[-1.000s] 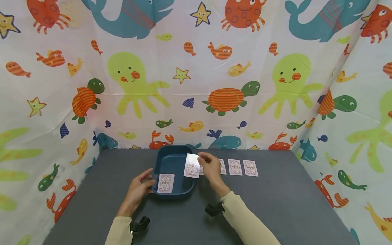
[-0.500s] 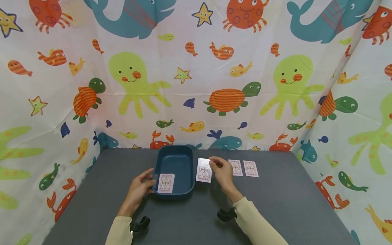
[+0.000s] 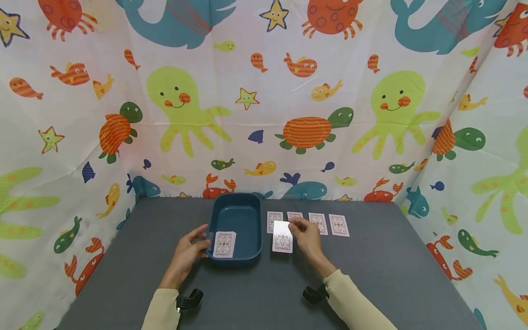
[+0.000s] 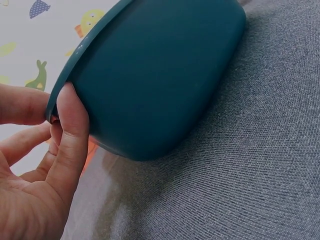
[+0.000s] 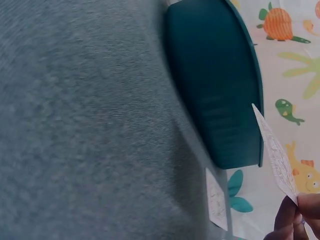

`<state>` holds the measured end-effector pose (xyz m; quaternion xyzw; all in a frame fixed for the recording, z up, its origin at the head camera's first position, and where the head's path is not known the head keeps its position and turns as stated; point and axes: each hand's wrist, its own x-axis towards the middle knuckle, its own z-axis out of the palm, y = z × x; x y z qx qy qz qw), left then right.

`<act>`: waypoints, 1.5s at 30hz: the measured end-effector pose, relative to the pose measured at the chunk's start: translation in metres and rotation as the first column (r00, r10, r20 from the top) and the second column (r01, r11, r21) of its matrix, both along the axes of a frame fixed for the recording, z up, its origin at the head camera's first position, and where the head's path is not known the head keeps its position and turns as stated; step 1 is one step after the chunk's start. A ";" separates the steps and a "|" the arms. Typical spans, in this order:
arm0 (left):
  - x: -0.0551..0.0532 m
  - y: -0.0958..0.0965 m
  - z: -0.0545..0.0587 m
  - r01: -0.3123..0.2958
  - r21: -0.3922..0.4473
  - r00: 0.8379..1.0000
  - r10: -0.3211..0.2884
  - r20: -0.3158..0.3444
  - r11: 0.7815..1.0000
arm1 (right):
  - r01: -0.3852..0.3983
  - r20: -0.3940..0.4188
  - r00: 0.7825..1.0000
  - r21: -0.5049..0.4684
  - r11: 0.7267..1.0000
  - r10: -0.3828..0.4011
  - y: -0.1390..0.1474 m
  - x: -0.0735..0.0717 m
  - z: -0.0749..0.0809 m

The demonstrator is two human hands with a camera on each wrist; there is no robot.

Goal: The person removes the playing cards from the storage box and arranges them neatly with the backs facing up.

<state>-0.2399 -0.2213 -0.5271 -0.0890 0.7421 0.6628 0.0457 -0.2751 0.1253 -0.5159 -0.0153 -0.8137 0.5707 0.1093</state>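
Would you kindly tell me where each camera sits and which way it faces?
Head: worn on the head, facing forward and down at the blue tray and card row; left hand, right hand and sleeves show.
Left wrist: worn there, facing the tray's outer wall; that hand's fingers pinch the rim.
Right wrist: worn there, facing the tray and curtain; that hand's fingers pinch a card.
Shared: both wrist views show the tray's outside; head and right wrist show the pinched card.
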 end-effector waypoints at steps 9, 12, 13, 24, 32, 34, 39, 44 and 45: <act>0.000 0.000 0.000 0.002 0.000 1.000 -0.002 -0.003 1.000 | -0.030 0.046 0.999 0.039 0.999 0.029 -0.003 -0.002 -0.010; 0.000 -0.001 -0.001 -0.002 0.001 1.000 0.002 0.000 1.000 | -0.043 0.066 0.997 0.067 0.997 0.038 -0.005 -0.004 -0.015; 0.001 -0.001 -0.002 -0.003 -0.002 1.000 0.003 0.002 1.000 | -0.048 0.074 0.996 0.079 0.996 0.042 -0.005 -0.005 -0.017; 0.001 -0.001 -0.003 -0.007 -0.003 1.000 0.007 0.004 1.000 | -0.069 0.119 0.991 0.054 0.996 0.062 -0.008 -0.007 -0.030; 0.000 0.000 -0.003 -0.001 -0.009 1.000 0.001 0.002 1.000 | -0.086 0.108 0.991 0.092 0.992 0.076 -0.010 -0.009 -0.033; 0.000 0.000 -0.003 -0.002 -0.009 1.000 0.002 0.001 1.000 | -0.090 0.101 0.992 0.119 0.989 0.078 -0.009 -0.009 -0.034; 0.001 0.000 -0.001 -0.004 -0.013 1.000 0.004 0.000 1.000 | -0.109 0.099 0.991 0.195 0.975 0.092 -0.006 -0.011 -0.036; 0.000 0.000 0.000 -0.008 -0.013 1.000 0.008 0.008 1.000 | -0.129 0.110 0.988 0.237 0.963 0.105 -0.004 -0.015 -0.036; 0.000 0.000 0.000 -0.005 -0.013 1.000 0.005 0.003 1.000 | -0.133 0.108 0.988 0.241 0.961 0.109 -0.003 -0.015 -0.036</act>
